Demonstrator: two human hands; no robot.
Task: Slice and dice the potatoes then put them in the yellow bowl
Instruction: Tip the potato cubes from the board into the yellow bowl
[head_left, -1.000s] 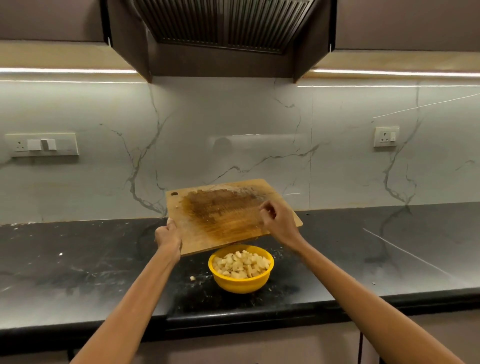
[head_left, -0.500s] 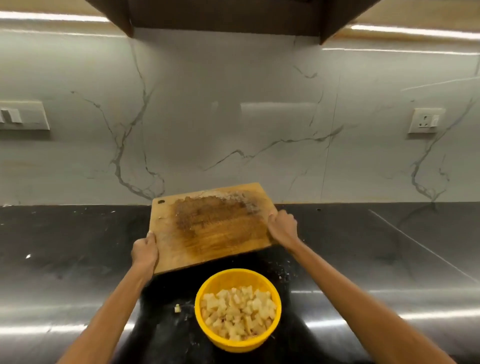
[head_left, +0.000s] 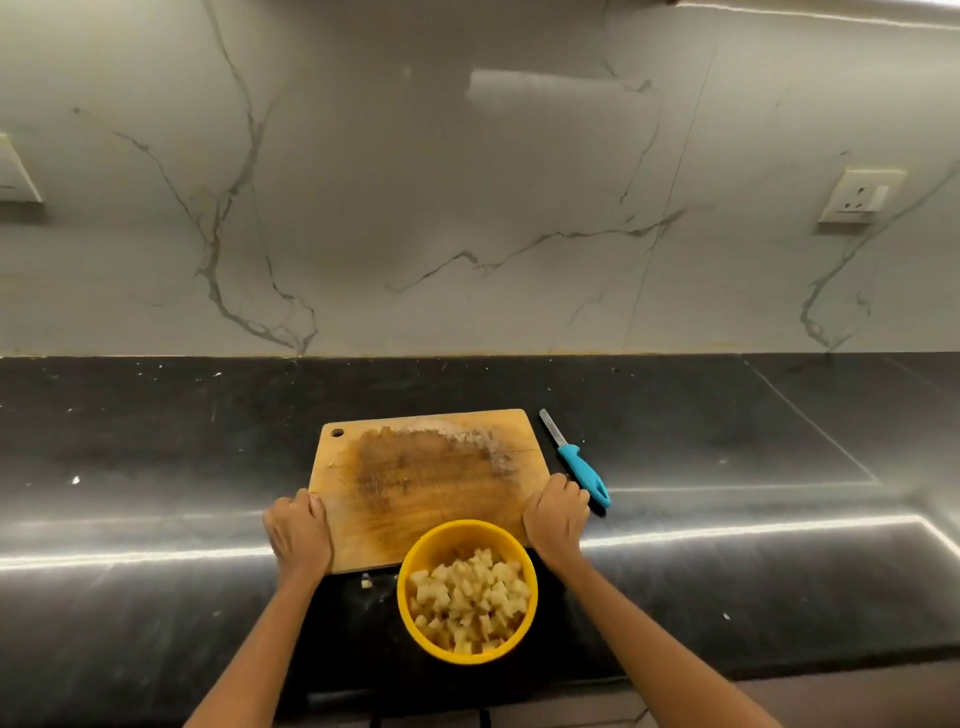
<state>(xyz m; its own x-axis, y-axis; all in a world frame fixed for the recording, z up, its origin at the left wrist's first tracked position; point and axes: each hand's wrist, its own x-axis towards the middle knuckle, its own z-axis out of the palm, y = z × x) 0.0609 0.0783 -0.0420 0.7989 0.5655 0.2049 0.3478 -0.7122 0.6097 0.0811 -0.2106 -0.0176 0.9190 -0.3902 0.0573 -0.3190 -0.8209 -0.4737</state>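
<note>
On counter (head_left: 156, 441), board (head_left: 431, 483) long axis left-right, both hands gripping.

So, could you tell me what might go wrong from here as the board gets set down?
1. The right hand grips the cutting board edge right beside the knife; sliding the board or hand that way could knock it.
2. The yellow bowl of diced potatoes sits against the board's near edge, so pulling the board closer might nudge it toward the counter edge.
3. A stray potato piece lies outside the bowl and could be overlooked.
</note>
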